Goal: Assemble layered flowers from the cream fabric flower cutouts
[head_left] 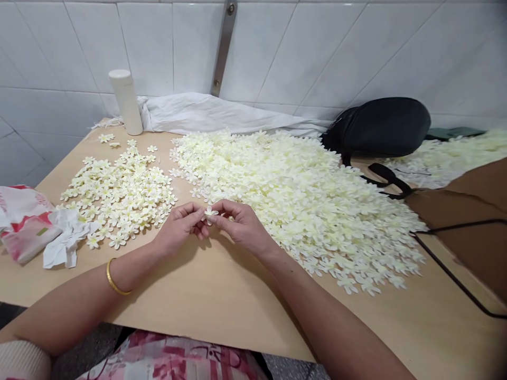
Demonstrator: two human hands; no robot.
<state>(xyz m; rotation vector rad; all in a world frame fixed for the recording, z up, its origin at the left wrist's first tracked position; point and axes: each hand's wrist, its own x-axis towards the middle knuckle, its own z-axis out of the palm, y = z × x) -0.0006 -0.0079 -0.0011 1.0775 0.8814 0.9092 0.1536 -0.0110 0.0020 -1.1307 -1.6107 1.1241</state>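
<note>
A small white artificial flower with a pale yellow centre is pinched between both hands, just above the table. My left hand grips its left side between thumb and fingers; a gold bangle circles that wrist. From the right, my right hand holds the same flower with thumb and forefinger. Beside my left hand lies a smaller heap of flowers with yellow centres. A much larger heap of pale flowers spreads behind and to the right of my right hand.
A white bottle and a rolled white cloth stand along the tiled wall. A black bag and a cardboard box are at the right. Crumpled tissue and a red-white plastic packet lie at the left.
</note>
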